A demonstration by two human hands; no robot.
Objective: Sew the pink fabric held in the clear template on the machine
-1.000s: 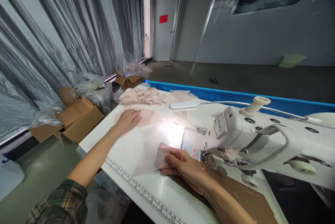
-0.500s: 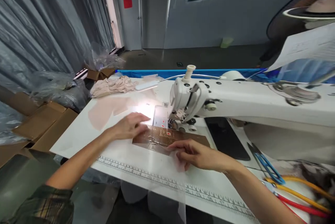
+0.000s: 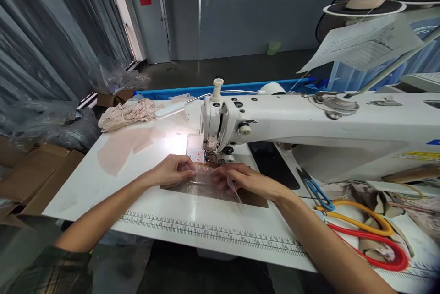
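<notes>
Pinching one sheer piece (image 3: pixel 202 183), two hands, left (image 3: pixel 172 170) and right (image 3: pixel 245 179), each grip closed on it.

The left hand (image 3: pixel 169 171) has moved off the pink pieces (image 3: pixel 115 149), now to its left, and pinches the sheer fabric (image 3: pixel 201 186). Bunched at the right hand (image 3: pixel 242 178) before, the fabric now spreads between both hands. Scissors (image 3: pixel 316 191) have come into view right of the right hand.
</notes>
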